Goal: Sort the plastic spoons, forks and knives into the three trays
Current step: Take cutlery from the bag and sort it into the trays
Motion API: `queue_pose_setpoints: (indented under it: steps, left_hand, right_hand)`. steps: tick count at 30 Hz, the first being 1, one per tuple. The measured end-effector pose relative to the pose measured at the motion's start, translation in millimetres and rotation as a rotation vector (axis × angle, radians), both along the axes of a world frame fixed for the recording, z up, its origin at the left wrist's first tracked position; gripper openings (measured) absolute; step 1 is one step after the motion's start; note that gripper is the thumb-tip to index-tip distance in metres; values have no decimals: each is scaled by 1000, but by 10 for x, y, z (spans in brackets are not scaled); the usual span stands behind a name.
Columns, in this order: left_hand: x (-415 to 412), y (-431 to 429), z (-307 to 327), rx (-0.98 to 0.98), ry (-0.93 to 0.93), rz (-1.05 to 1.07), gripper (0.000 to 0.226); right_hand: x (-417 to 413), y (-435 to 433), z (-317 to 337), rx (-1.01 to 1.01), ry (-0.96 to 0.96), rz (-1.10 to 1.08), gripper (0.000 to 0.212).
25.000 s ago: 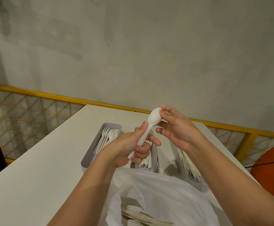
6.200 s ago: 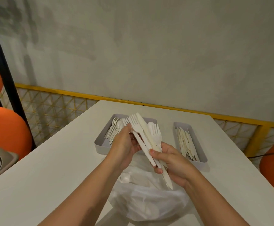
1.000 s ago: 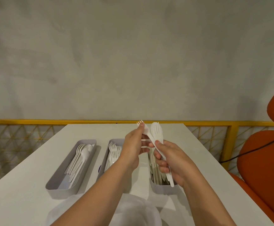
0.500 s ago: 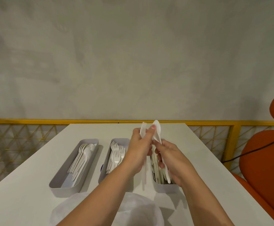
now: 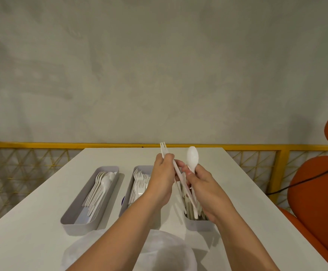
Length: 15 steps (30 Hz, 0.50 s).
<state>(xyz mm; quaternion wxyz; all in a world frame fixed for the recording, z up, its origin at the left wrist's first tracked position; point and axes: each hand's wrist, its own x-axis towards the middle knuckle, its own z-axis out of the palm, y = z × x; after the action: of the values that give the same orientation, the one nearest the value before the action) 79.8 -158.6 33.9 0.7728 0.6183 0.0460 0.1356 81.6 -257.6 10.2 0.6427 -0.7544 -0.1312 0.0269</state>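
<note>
left hand (image 5: pixel 162 178): pinches fork (image 5: pixel 163 149) below its tines
right hand (image 5: pixel 204 190): grips spoon (image 5: pixel 192 157), bowl up
position: both above right tray (image 5: pixel 196 224)
open room: bare table (image 5: pixel 237 182) up to its right edge

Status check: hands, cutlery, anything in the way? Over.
Left hand pinches a fork, right hand holds a spoon, both raised. Left tray holds spoons, middle tray forks; right tray half hidden behind the hands. Nothing blocking.
</note>
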Motion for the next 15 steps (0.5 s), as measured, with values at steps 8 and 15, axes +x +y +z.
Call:
queue_pose_setpoints:
  steps: [8, 15]
  left_hand:
    - [62, 65, 99, -429, 80, 53, 12]
    - [56, 141, 2, -252, 140, -24, 19]
  right_hand:
    - [-92, 59, 23, -204, -118, 97, 31]
    - [-108, 72, 15, -173, -79, 137, 16]
